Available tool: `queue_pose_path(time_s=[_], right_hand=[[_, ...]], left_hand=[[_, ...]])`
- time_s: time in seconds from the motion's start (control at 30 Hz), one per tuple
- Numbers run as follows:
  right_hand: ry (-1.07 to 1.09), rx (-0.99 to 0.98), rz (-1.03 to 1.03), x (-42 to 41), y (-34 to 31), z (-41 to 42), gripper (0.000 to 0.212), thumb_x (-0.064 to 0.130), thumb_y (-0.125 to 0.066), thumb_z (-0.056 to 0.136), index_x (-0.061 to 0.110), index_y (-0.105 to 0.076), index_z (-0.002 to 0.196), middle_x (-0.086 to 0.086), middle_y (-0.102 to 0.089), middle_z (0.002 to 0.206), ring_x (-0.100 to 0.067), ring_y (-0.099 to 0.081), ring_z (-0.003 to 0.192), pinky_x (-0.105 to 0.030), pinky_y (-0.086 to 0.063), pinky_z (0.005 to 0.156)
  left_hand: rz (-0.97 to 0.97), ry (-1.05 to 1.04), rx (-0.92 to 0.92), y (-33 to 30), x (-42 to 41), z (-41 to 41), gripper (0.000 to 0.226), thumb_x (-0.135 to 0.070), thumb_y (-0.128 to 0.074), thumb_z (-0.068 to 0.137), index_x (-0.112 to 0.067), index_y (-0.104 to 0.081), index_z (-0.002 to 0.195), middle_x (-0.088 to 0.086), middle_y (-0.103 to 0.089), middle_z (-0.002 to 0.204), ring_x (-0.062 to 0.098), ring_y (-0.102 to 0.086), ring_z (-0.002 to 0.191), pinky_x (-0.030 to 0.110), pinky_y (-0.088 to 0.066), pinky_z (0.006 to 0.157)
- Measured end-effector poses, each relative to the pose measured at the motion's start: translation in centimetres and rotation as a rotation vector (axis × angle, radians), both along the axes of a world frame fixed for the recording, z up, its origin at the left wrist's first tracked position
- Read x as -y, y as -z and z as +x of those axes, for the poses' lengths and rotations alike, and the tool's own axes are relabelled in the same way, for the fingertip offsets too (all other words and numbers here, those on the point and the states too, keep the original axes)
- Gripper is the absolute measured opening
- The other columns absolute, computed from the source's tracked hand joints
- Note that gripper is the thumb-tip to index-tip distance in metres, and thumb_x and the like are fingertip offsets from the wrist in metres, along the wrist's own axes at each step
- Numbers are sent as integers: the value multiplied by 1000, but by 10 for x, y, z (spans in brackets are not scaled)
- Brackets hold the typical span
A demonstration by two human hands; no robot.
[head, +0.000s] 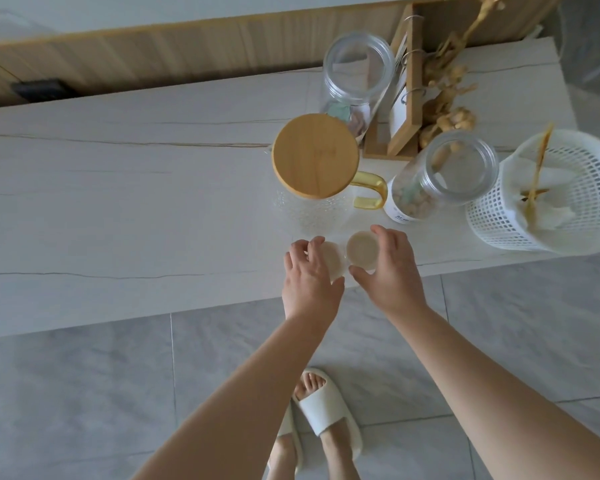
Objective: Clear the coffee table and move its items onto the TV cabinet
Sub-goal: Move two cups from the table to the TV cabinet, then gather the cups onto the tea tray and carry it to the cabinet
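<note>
Both hands (309,275) (390,271) cup glasses (362,249) before pitcher (316,157), jars (444,174).

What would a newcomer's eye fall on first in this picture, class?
Probably the two hands, left hand and right hand, each around a small cup near the cabinet top's front edge. Next, the pitcher's round wooden lid just behind them, flanked on the right by a clear jar and a white basket.

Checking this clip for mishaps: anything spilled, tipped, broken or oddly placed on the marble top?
Nothing stands out. The pitcher, both glass jars and the white basket stand upright on the marble top, with no spill visible. Left hand and right hand each cup a small cup near the front edge.
</note>
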State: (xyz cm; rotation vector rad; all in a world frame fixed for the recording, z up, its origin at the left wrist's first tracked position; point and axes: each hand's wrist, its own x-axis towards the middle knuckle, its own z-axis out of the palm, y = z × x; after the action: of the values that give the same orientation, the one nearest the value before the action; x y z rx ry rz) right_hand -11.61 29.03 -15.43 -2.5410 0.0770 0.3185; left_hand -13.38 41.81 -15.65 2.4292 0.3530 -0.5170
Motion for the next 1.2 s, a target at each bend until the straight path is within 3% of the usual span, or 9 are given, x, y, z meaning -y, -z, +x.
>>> queue_pose_path(time_s=[0.4,0.53,0.63,0.8,0.93,1.2], right_hand=[[6,-35,-13,0,3,0,78,14,-76,73,3,-34,138,-18,-39,134,-34,-42,123,-39,-42,96],[-90,-81,-111,2,-14,-2,79,19,-73,77,4,-30,141,-18,-34,141,-34,-38,127,-44,-40,101],[-143,-74,-205,3,-34,-4,70,25,-70,80,7,-35,138,-11,-44,137,-31,-40,126,-44,-39,96],[-255,-64,-182,-14,-87,-16,47,25,-68,83,7,-53,124,-9,-63,116,-28,-55,112,-41,-42,93],[-360,-79,-81,-43,-133,-31,38,15,-68,82,3,-59,116,-14,-64,109,-34,-61,99,-43,-48,83],[-683,-102,-64,-128,-191,-81,36,26,-59,89,8,-59,120,-8,-67,115,-24,-61,107,-34,-46,91]], left_hand=[[-9,-59,4,6,5,-4,75,-30,-69,81,-19,-25,141,2,-29,137,19,-31,129,29,-43,94],[-8,1,-38,-7,-1,-6,85,-31,-70,81,-21,-15,146,2,-24,142,19,-29,133,32,-44,97],[-22,-16,-73,-24,-9,-11,85,-34,-66,84,-23,-12,148,0,-21,150,19,-27,137,35,-42,102],[-15,-38,-47,-78,-36,-36,61,-43,-53,89,-27,-30,143,-2,-49,138,19,-49,123,36,-44,94],[-10,-153,-78,-125,-68,-68,48,-50,-45,91,-32,-42,135,-8,-58,126,13,-60,107,35,-52,84],[46,-487,-182,-182,-134,-169,41,-55,-41,91,-32,-57,121,-11,-65,117,11,-62,104,28,-50,84]])
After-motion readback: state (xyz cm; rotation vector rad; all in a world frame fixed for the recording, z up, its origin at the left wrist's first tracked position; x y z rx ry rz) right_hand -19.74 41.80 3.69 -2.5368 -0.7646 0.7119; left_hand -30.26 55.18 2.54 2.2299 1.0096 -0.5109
